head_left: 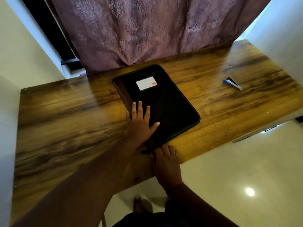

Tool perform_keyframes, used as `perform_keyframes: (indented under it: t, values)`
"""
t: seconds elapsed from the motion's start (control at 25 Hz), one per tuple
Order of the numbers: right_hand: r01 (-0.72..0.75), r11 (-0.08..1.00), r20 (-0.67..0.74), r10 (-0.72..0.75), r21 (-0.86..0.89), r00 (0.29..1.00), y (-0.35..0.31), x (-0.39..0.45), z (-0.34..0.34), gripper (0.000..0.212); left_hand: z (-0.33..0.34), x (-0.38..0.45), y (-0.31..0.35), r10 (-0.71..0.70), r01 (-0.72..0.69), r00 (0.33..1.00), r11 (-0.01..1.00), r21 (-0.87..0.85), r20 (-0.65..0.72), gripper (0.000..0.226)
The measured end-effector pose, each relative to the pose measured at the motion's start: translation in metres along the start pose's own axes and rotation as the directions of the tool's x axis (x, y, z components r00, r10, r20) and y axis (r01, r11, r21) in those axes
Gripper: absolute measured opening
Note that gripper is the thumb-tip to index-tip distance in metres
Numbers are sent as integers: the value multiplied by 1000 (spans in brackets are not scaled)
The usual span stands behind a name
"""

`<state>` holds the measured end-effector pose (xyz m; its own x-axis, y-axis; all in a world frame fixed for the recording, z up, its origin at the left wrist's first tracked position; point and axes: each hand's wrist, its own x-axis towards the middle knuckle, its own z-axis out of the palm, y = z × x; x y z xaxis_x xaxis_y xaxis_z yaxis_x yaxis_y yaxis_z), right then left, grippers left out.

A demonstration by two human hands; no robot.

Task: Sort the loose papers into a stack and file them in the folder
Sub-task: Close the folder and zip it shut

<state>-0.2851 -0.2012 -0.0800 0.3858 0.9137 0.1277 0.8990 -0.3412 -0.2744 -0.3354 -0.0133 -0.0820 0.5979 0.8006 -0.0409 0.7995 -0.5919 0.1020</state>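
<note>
1. A black zip folder lies closed and flat on the wooden counter, its white label facing up, just in front of a mauve curtain.
2. The left hand rests on the folder's near-left part, fingers straight and spread, pressing the cover down.
3. The right hand sits at the folder's near corner with its fingers curled at what looks like the zip pull; whether it actually pinches the pull cannot be told.
4. No loose papers are in view; judging by this, the step in hand is working the zip.
5. To do it well, keep the flat palm bearing down so the folder does not slide, and draw the pull steadily along the edge, easing round the rounded corner.
6. A small stapler lies well apart at the counter's far right.
</note>
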Motion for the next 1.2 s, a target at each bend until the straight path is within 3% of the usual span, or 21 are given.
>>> perform_keyframes:
  t: [0.16,0.36,0.52,0.6,0.8,1.2]
  values:
    - [30,993,10,-32,111,999,14,4,-5,11,-5,-12,-3,45,-43,999,996,-73,26,82]
    - [60,981,-5,-60,182,998,14,14,-14,15,1,-91,-23,319,-348,935,909,-228,-156,63]
    - [77,981,22,-82,179,996,20,13,-10,13,3,-117,-23,356,-383,916,914,-137,-185,26]
    - [98,983,50,-107,159,993,23,15,-9,17,5,-114,-23,367,-401,903,907,-128,-223,18]
    - [79,979,51,-90,188,995,25,16,-12,20,6,-116,-20,381,-404,900,911,-78,-212,17]
    - [-154,957,31,151,245,988,81,47,-27,8,4,-114,-21,360,-382,913,920,-87,-193,13]
